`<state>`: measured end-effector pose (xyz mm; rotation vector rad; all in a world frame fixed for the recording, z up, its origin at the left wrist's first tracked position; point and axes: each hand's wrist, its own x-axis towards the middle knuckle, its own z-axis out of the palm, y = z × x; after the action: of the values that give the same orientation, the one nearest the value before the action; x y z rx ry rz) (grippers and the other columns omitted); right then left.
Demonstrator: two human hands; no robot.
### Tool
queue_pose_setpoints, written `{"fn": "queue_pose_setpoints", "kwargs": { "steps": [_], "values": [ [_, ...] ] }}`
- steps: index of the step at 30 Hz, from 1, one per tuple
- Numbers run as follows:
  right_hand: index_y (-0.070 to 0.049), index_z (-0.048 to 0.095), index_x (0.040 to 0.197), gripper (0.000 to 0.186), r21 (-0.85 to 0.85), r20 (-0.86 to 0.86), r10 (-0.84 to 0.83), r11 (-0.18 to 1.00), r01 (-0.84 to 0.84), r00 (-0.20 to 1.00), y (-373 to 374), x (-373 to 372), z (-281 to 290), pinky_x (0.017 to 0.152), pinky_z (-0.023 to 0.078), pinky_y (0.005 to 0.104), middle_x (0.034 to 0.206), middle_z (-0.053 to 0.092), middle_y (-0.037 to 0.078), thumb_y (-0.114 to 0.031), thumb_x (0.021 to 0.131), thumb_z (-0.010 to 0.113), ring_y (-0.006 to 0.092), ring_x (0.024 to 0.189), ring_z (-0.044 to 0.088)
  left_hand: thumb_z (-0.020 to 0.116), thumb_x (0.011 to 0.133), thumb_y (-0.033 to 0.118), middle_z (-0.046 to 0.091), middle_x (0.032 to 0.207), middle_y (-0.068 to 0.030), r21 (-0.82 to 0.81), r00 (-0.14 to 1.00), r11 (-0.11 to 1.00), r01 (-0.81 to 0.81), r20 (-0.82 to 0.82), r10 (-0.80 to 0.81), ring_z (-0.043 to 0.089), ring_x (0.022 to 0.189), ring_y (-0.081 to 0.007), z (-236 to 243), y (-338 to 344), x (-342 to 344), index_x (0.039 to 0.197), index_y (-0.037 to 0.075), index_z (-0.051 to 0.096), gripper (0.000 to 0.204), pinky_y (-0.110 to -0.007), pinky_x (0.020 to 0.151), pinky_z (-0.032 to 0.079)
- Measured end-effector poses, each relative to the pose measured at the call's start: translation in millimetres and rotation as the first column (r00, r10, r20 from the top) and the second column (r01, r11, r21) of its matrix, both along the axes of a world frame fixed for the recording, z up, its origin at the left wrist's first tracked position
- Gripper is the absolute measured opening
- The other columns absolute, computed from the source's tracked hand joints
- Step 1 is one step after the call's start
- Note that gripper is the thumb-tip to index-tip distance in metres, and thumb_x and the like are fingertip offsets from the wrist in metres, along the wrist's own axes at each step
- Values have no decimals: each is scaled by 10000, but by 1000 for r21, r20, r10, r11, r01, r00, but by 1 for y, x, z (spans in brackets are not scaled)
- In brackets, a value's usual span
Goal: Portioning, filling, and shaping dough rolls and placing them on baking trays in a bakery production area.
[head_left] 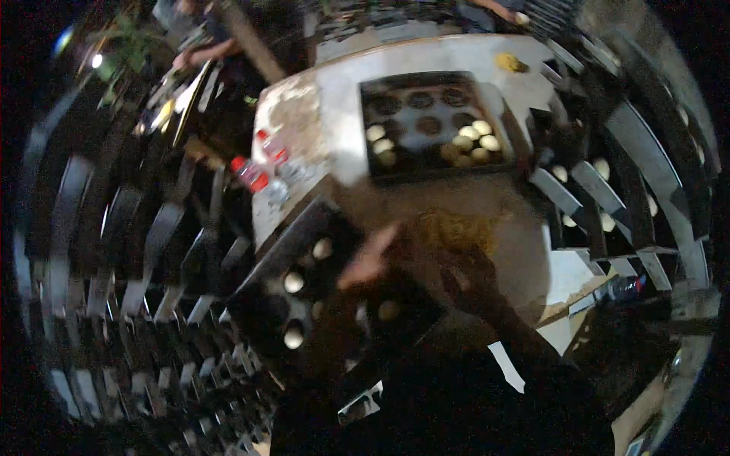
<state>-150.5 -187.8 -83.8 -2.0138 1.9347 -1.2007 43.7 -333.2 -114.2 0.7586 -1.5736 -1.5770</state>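
Observation:
A dark tray lies tilted at the near left of the table, with several pale dough balls spaced out on it. My left hand is over this tray's right side, smeared by motion, so its fingers cannot be made out. Right of it, my right hand is low over the table, nearest to a yellowish-brown soft mass. Shadow and blur hide its fingers and anything in them. Farther back, a second dark tray holds more pale dough balls, mostly clustered in its near right corner.
Two clear bottles with red parts lie at the table's left side. A yellow lump sits at the far right. Stacked dark trays crowd the left; more trays with dough balls stand right. Other people's hands show at the far edge.

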Motion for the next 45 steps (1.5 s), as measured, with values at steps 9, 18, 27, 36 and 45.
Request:
{"fn": "queue_pose_setpoints", "kwargs": {
  "steps": [9, 18, 27, 36, 45],
  "values": [
    [-47, 632, 871, 117, 63, 257, -264, 965, 256, 930, 128, -140, -8, 645, 510, 365, 834, 613, 132, -31, 755, 628, 276, 737, 623, 618, 765, 497, 662, 928, -118, -502, 175, 864, 30, 854, 490, 621, 932, -291, -112, -254, -140, 982, 107, 660, 449, -442, 800, 498],
    [-23, 613, 1030, 247, 86, 821, -134, 990, 112, 555, 117, -153, -56, 654, 526, 369, 891, 634, 130, -122, 805, 642, 227, 761, 630, 454, 917, 316, 494, 963, -69, -776, 863, 630, 21, 332, 381, 511, 793, -192, -106, -125, -178, 1129, 49, 498, 344, -331, 718, 413],
    [5, 569, 1164, 412, -111, 801, 305, 921, -372, 515, 76, -41, 38, 873, 475, 345, 1050, 624, 154, -153, 793, 655, 243, 986, 614, 604, 854, 109, 467, 1216, -176, -632, 937, 761, -144, 160, 310, 484, 1119, -244, 126, 203, -89, 1385, 22, 353, 594, -384, 929, 419],
    [3, 533, 1220, 323, -204, 708, 536, 779, -593, 460, 186, 124, 64, 892, 437, 278, 1173, 595, 128, -96, 912, 535, 182, 1065, 568, 551, 901, 260, 495, 1120, -165, -511, 678, 570, -643, -34, 735, 471, 1026, -237, 97, 351, 49, 1219, -28, 540, 429, -335, 885, 377],
    [-37, 584, 969, 264, 189, 423, 411, 832, -522, 808, 156, 158, 2, 758, 441, 300, 831, 615, 105, -233, 973, 406, 201, 843, 588, 501, 959, 287, 635, 1022, -104, 26, 712, 715, -699, 127, 691, 535, 931, -136, 85, 364, 55, 1132, -83, 550, 412, -266, 815, 423]
  ]
}}
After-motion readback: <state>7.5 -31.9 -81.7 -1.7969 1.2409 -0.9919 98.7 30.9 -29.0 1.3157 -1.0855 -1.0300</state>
